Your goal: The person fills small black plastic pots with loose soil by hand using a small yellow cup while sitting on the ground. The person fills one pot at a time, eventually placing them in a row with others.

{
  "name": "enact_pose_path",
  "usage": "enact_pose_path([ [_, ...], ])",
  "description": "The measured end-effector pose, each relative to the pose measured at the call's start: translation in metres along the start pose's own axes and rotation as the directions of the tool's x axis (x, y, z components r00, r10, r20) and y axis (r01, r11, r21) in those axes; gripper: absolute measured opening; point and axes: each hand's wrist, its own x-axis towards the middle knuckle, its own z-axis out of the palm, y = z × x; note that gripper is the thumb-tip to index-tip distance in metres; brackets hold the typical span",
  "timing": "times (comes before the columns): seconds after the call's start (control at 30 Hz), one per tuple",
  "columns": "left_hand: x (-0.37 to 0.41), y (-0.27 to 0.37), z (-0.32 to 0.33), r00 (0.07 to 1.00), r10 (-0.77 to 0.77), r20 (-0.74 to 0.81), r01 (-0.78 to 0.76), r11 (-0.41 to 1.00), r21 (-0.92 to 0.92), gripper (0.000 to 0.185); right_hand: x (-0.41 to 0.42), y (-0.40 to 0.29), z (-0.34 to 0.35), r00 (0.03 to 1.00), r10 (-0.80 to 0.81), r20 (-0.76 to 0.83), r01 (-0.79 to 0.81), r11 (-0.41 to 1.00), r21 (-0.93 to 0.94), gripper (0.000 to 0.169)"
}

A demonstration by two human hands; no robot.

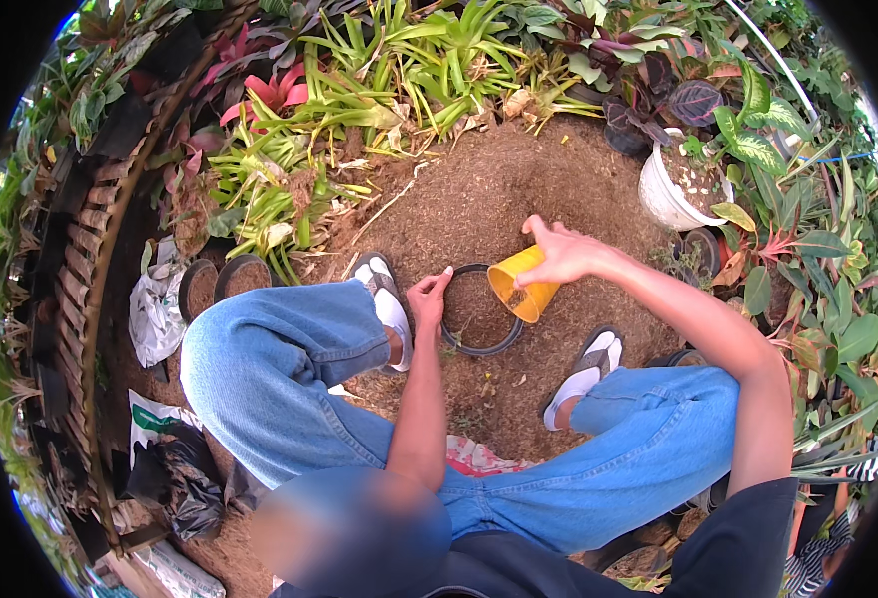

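Observation:
A round black plant pot (485,350) stands on the soil between my feet, with soil and a few thin green stems inside. My left hand (429,297) is at its left rim, thumb and fingertips on the edge. Over the pot's right side, my right hand (555,253) holds a yellow plastic cup (523,270), tipped with its mouth down to the left. Some brown soil shows inside the cup near its lower rim. Whether soil is falling from it cannot be made out.
Loose brown soil (514,172) is heaped ahead. Green bromeliad-like plants (439,67) border it. A white pot (671,190) stands at right. Two soil-filled black pots (243,275) and a white plastic bag (161,306) lie left of my sandalled foot (387,299). A person in striped clothing (820,553) is at lower right.

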Motion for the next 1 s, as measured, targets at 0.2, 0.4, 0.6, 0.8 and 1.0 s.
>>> enact_pose_path([
  [0.2, -0.003, 0.006, 0.011, 1.0, 0.022, -0.008, -0.022, 1.0, 0.011, 0.022, 0.047, 0.128, -0.013, 0.963, 0.192, -0.189, -0.161, 0.972, 0.171, 0.11],
  [0.4, 0.003, -0.006, 0.008, 1.0, 0.022, -0.003, -0.022, 0.999, -0.024, 0.024, 0.059, 0.191, 0.046, 0.791, 0.545, -0.279, -0.453, 0.827, 0.332, 0.109],
  [0.6, 0.0, -0.003, 0.006, 1.0, 0.008, -0.016, -0.008, 1.0, -0.017, 0.024, 0.083, 0.162, 0.066, 0.82, 0.504, -0.272, -0.389, 0.838, 0.383, 0.112],
  [0.8, -0.003, 0.0, 0.01, 1.0, -0.002, -0.002, 0.002, 0.999, -0.038, 0.024, 0.108, 0.136, 0.069, 0.799, 0.584, -0.146, -0.476, 0.761, 0.44, 0.116],
  [1.0, -0.003, 0.0, 0.008, 1.0, -0.011, 0.001, 0.011, 0.997, -0.075, 0.023, 0.083, 0.123, 0.063, 0.839, 0.541, -0.059, -0.391, 0.675, 0.626, 0.113],
])
